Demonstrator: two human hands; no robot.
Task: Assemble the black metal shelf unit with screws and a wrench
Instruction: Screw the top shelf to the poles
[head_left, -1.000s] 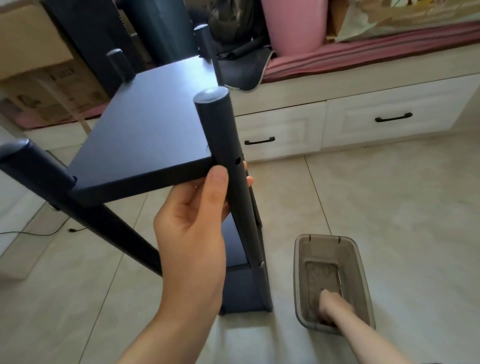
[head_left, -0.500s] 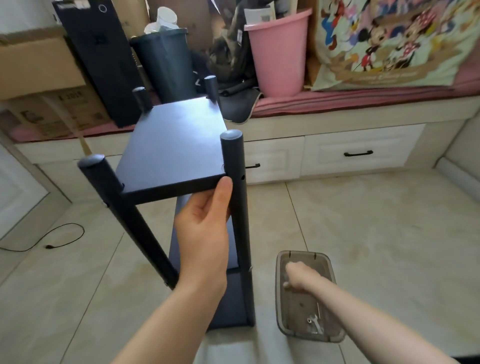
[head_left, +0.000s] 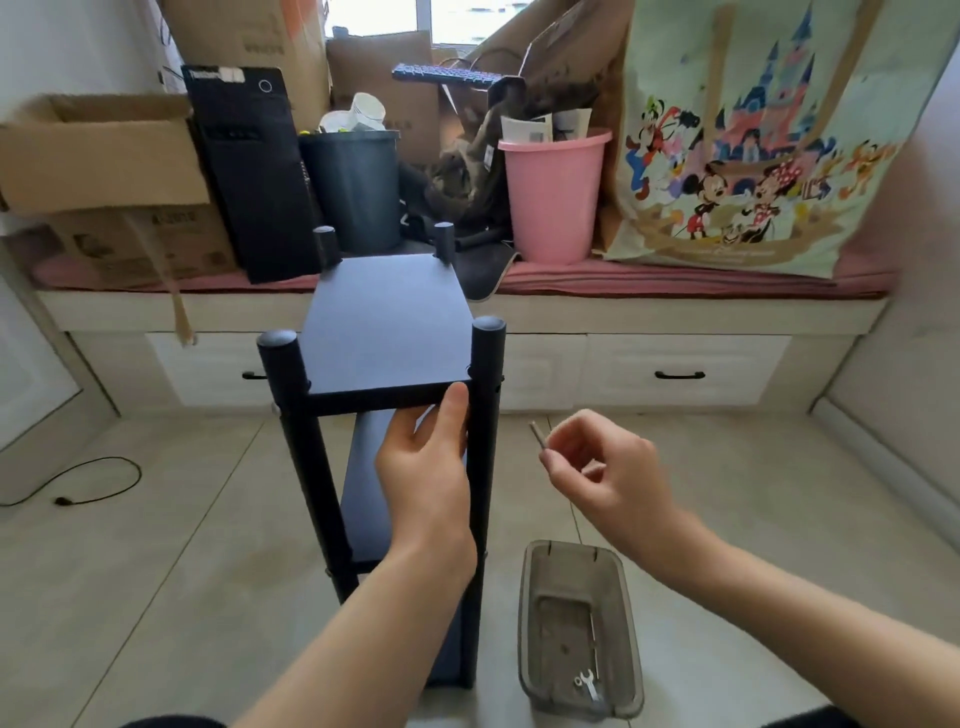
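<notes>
A pale tiled floor (head_left: 182, 571) runs to a cluttered window seat (head_left: 675, 291) with white drawers. On the floor stands the black shelf unit (head_left: 387, 322), upright. The left hand (head_left: 426, 467) grips the front edge of its top board, thumb beside the near right post. Just right of it, the right hand (head_left: 608, 467) pinches a small screw (head_left: 537, 434) in the air. Below that hand lies a clear plastic tray (head_left: 631, 623) holding a wrench (head_left: 587, 683).
</notes>
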